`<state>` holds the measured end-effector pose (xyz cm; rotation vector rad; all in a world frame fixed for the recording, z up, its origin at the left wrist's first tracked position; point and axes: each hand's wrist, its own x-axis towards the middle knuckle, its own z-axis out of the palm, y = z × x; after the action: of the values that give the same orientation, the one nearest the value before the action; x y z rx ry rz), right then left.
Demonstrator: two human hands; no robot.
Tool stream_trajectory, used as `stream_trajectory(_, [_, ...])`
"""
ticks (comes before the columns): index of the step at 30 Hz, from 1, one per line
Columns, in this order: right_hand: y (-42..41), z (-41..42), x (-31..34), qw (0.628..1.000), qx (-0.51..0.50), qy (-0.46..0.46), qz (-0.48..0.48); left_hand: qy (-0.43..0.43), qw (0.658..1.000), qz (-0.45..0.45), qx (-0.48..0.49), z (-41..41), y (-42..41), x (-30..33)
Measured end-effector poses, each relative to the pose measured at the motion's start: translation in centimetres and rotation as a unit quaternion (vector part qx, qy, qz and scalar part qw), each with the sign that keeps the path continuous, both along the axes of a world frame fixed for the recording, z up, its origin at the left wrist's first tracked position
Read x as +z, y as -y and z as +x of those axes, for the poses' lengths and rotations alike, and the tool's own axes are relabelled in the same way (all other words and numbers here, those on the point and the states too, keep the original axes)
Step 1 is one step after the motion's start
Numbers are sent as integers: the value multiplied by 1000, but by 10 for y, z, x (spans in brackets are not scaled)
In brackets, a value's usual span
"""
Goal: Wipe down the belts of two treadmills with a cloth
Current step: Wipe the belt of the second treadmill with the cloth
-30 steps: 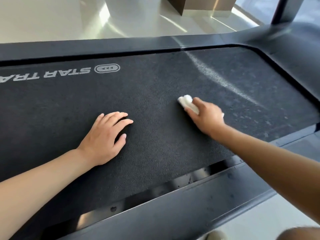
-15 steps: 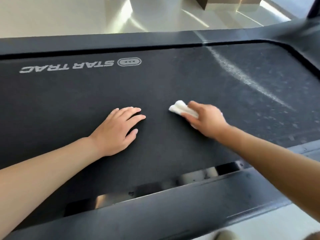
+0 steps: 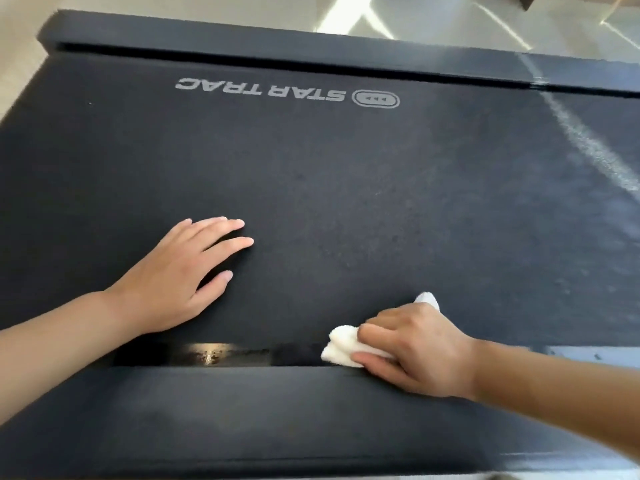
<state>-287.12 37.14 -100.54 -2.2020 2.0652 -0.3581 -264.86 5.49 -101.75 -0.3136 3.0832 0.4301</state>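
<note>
— Cloth first: where is it?

— Our small white crumpled cloth [image 3: 341, 347] sits at the near edge of the dark, grainy treadmill belt [image 3: 346, 188], just where the belt meets the shiny black gap [image 3: 207, 355] before the smooth dark side rail [image 3: 242, 410]. Our right hand [image 3: 415, 351] holds it, fingers and thumb curled round the wad, pressing it down; a white corner pokes out past the knuckles on the far side.

— And the other hand?

— Our left hand [image 3: 180, 271] lies flat on the belt, well apart from the cloth, fingers straight and slightly spread, holding nothing. We judge it is bracing us.

— What else shows on the belt?

— A silver "STAR TRAC" logo [image 3: 287, 93], upside down from our view, is printed near the far edge. Beyond it runs the far dark side rail [image 3: 311, 46], then pale glossy floor [image 3: 207, 12]. A pale diagonal streak [image 3: 588, 140] crosses the belt's right part; we cannot tell whether it is dust or reflected light.

— How far along are we?

— Midway through this belt, we judge. The patch around our hands looks evenly dark, while the stretch to the right looks greyer and speckled, so it probably needs passes yet. The belt's left portion looks dark, though we cannot tell whether it has been wiped. No second treadmill is in view, so that belt seems to remain entirely.
</note>
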Motion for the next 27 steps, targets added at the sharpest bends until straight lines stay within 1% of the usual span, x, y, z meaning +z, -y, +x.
stream_trajectory(4, [59, 57, 1, 1000, 21, 3, 16, 6, 999, -3, 37, 28, 29, 6])
stream_trajectory(7, [115, 103, -2, 999, 41, -1, 8, 8, 999, 0, 51, 51, 45, 6])
stream_trajectory(10, [159, 145, -11, 996, 72, 59, -12, 2, 997, 8, 73, 79, 65, 9])
stream_trajectory(11, [172, 156, -14, 995, 74, 62, -19, 3, 997, 7, 78, 89, 72, 10])
stream_trajectory(16, [225, 207, -18, 996, 68, 41, -52, 12, 996, 6, 85, 133, 91, 10])
stream_trajectory(19, [241, 220, -18, 995, 67, 35, -61, 5, 996, 6, 84, 153, 97, 9])
stream_trajectory(22, [243, 222, -17, 996, 79, 15, -47, -6, 997, 3, 81, 162, 98, 5])
stream_trajectory(25, [231, 212, -9, 997, 56, -39, -30, -12, 997, -1, 77, 152, 93, 5])
stream_trajectory(27, [211, 195, -5, 997, 43, -55, -16, -10, 998, 1, 68, 136, 85, 8])
